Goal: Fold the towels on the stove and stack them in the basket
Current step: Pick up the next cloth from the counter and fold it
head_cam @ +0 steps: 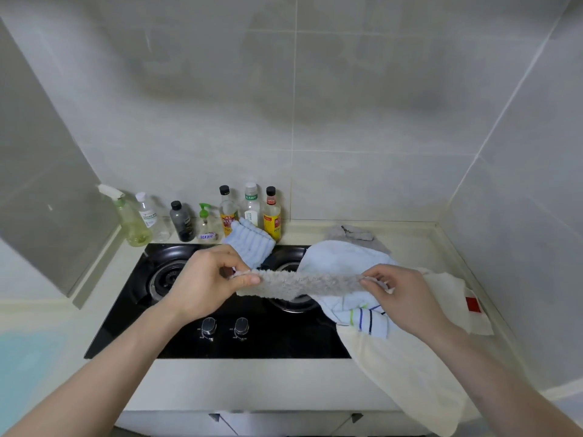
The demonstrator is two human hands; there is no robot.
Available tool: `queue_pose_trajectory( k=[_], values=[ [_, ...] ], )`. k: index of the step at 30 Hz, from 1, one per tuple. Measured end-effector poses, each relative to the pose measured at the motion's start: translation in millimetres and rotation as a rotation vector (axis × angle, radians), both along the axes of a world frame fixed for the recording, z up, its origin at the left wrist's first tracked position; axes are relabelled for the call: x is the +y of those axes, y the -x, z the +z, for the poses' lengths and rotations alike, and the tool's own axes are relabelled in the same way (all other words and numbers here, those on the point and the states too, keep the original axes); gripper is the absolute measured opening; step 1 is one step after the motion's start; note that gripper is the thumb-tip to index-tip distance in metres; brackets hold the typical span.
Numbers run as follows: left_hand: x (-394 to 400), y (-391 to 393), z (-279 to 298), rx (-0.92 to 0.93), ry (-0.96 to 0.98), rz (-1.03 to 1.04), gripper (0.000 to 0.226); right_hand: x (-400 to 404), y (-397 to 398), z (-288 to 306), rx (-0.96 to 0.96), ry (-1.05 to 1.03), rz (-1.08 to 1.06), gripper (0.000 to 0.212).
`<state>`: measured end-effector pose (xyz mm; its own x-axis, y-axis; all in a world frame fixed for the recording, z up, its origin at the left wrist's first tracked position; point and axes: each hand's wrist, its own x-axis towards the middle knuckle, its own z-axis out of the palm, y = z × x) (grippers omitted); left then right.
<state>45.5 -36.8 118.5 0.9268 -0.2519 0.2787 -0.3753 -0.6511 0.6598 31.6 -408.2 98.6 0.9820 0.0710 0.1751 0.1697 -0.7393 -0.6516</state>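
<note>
The left hand [209, 279] and the right hand [399, 294] each pinch one end of a fuzzy grey towel [303, 283] between thumb and curled fingers, so both hands are closed on it, and they hold it stretched level in the air above the middle of the black stove [132, 316], probably to pull the edges straight and line up the corners before a fold. The cloth looks already doubled into a narrow band, though how many layers it has I cannot tell. The other towels wait where they can be reached in turn: a blue ribbed towel [250, 241] stands bunched at the back edge of the stove, just in front of the bottles [249, 209] lined along the wall; a pale blue towel [340, 257] with a striped end lies over the right burner; a cream towel [400, 370] spreads over the right side of the desk [252, 383] and hangs past its front edge; a small grey cloth [356, 234] sits on the desk behind the right back corner of the stove. No basket is in view, so where the stack will go cannot be said; judging by the loose heap, most of the folding is yet to do
</note>
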Motion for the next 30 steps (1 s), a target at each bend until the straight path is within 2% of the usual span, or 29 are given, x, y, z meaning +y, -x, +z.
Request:
queue_pose_trajectory(
  k=[3,8,12,15,21,24,30],
  values=[
    [2,21,-24,0.124,-0.022,-0.052,0.015,-6,19,-26,0.104,0.006,0.01,0.015],
    [-4,61,-89,0.342,-0.178,-0.155,0.017,-18,55,-90,0.261,0.134,0.107,0.02],
    [-10,92,-140,0.542,-0.243,-0.161,0.016,-22,88,-135,0.406,0.182,0.147,0.025],
    [-15,107,-168,0.624,-0.318,-0.186,0.018,-26,106,-164,0.504,0.224,0.185,0.025],
    [-24,115,-189,0.655,-0.427,-0.186,0.025,-29,119,-194,0.572,0.197,0.159,0.015],
    [-24,113,-194,0.634,-0.418,-0.114,0.018,-28,114,-199,0.541,0.127,0.078,0.023],
    [-16,100,-199,0.638,-0.357,0.031,0.016,-19,83,-197,0.485,-0.075,-0.076,0.02]
  ],
)
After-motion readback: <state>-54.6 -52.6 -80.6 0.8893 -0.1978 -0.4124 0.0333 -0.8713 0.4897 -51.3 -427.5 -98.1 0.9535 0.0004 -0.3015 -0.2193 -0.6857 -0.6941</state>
